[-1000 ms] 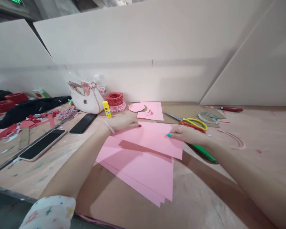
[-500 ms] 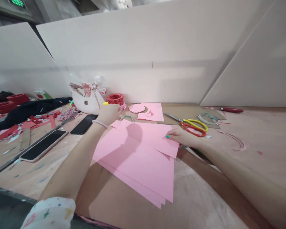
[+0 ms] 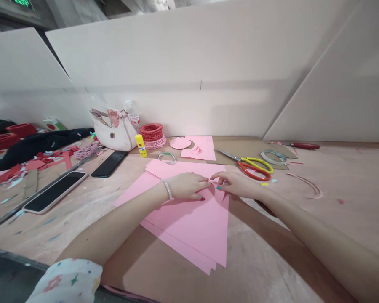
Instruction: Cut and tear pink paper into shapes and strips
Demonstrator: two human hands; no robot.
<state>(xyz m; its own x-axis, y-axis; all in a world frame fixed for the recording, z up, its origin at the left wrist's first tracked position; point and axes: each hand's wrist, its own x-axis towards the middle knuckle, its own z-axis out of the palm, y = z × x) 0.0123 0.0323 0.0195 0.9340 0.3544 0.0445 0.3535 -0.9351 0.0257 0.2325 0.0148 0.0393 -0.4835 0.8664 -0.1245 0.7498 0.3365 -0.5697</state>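
Left hand [image 3: 188, 186], right hand [image 3: 238, 185], on pink paper [image 3: 189, 231], seemingly stacked

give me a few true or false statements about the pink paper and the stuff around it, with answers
The left hand and right hand both touch the stack of pink paper sheets. True.

A white beaded bracelet circles the right wrist. False: it is on the left wrist.

A yellow glue stick is in the left hand. False: it stands upright on the tan work table, beside a white handbag.

Scissors with yellow and red loop handles lie beyond the right hand. True.

A black smartphone lies on the pink sheets. False: it lies on the table, left of them.
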